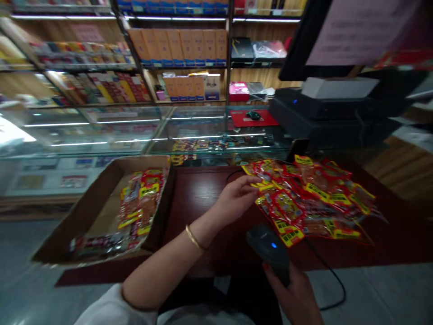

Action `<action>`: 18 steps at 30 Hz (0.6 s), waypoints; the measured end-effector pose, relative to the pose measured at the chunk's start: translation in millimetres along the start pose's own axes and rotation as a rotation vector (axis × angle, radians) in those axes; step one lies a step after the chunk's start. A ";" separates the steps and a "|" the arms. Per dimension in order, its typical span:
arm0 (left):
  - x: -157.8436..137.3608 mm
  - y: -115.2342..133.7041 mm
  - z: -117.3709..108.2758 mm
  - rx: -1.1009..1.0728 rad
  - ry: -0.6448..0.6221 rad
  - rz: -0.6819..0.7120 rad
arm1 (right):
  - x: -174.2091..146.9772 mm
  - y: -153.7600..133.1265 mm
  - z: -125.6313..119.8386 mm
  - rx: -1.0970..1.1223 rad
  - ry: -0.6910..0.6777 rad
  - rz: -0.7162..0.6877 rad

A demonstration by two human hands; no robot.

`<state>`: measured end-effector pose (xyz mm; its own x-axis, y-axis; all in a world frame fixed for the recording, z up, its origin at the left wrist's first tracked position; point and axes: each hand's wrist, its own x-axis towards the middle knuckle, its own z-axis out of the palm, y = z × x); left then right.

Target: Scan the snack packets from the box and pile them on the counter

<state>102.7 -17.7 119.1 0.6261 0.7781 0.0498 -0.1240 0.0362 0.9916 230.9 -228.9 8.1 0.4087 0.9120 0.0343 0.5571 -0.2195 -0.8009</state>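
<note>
A heap of snack packets [318, 180] in red and yellow clear plastic lies on the dark red-brown counter [196, 194]. At the heap's left edge is my left hand [238, 196], palm down, with bent fingers closed on the yellow edge of a snack packet [264, 186]; the exact grip is slightly blurred. My right hand [297, 293], low in front of me, is wrapped round a black barcode scanner [269, 248] with a lit blue light. The scanner points up and left, just below the heap. More snack packets [140, 201] lie in an open cardboard box [98, 203] at left.
A black cable [338, 277] loops at the right. Behind the heap stands the point-of-sale terminal [324, 108]. A glass display case [203, 135] runs along the back, carrying a computer mouse [253, 115] on a red mat [237, 118]. Stocked shelves [182, 65] line the wall.
</note>
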 end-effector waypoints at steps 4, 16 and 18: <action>-90.9 32.6 -91.6 0.366 0.275 0.117 | 10.7 29.6 3.8 -0.022 -0.115 0.003; -106.1 11.7 -346.9 1.358 0.534 -0.691 | 21.9 -1.8 28.0 -0.109 -0.131 -0.100; -96.5 4.1 -346.8 1.312 0.570 -0.674 | 21.9 -1.7 28.0 -0.115 -0.146 -0.108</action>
<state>-225.2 124.8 77.1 -0.1084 0.9787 -0.1743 0.9602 0.1484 0.2364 218.6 -198.9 -6.6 0.2375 0.9711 0.0221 0.6739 -0.1484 -0.7237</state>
